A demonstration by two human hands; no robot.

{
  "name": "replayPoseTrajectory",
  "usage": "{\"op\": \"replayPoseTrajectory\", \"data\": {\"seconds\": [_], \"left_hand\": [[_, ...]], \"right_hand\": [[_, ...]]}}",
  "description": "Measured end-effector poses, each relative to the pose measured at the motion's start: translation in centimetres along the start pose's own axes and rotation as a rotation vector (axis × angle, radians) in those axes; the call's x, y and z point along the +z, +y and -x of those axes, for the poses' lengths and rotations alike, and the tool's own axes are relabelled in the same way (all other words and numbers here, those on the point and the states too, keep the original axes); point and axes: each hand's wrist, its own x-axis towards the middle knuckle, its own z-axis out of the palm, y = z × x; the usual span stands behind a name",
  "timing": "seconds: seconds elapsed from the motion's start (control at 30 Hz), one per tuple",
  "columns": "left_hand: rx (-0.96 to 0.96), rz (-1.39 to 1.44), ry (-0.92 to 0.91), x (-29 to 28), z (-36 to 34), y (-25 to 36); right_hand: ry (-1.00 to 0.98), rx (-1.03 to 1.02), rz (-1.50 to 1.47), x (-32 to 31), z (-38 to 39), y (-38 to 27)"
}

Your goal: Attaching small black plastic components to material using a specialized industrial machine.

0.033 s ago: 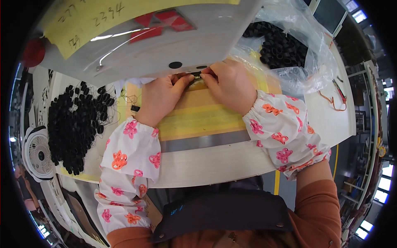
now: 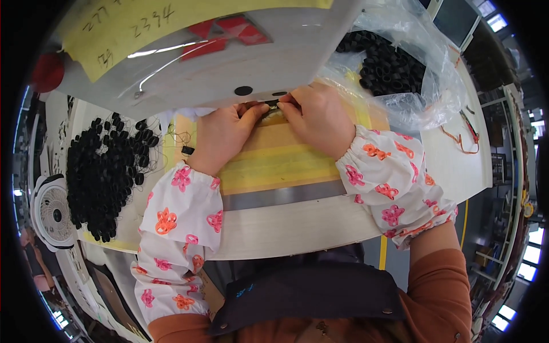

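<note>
My left hand and my right hand meet under the front edge of a grey sewing machine head. Thumb and fingers of each are pinched together on a small black band piece, which shows only as a dark sliver between the fingertips. The machine head hides the needle area and most of the piece. Beneath both wrists is a work plate covered in yellow and tan tape.
Left of my hands lies a heap of black bands with loose threads, and one single band near my wrist. A clear plastic bag with black loops is at right, near red-handled thread snips. A white fan stands far left.
</note>
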Motion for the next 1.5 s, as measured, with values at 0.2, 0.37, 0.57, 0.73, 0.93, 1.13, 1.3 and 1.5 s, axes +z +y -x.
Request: {"op": "replayPoseTrajectory", "data": {"seconds": [0.2,0.37,0.57,0.73,0.93,1.13,1.3,1.5], "left_hand": [[0.009,0.034,0.011,0.3,-0.1,-0.5],[0.017,0.035,0.024,0.0,0.0,-0.1],[-0.042,0.062,0.023,0.2,0.0,-0.7],[-0.072,-0.005,-0.035,-0.1,-0.2,-0.1],[-0.107,0.043,0.001,-0.2,-0.2,-0.3],[-0.028,0.201,0.051,0.0,-0.1,0.5],[-0.070,0.072,-0.002,0.2,0.3,-0.3],[0.189,-0.041,0.106,-0.9,1.9,0.0]], "right_hand": [[-0.010,0.026,0.000,0.1,-0.1,0.1],[-0.013,0.026,-0.021,-0.1,-0.2,-0.1],[-0.060,0.049,0.032,0.3,-0.5,0.0],[0.054,0.009,0.008,0.5,-0.4,0.5],[0.020,0.015,0.027,0.7,-0.8,0.4],[0.016,-0.020,-0.015,0.1,-0.5,0.9],[0.011,-0.049,-0.060,0.5,0.0,1.2],[-0.004,-0.126,-0.007,-0.6,-0.3,0.7]]}}
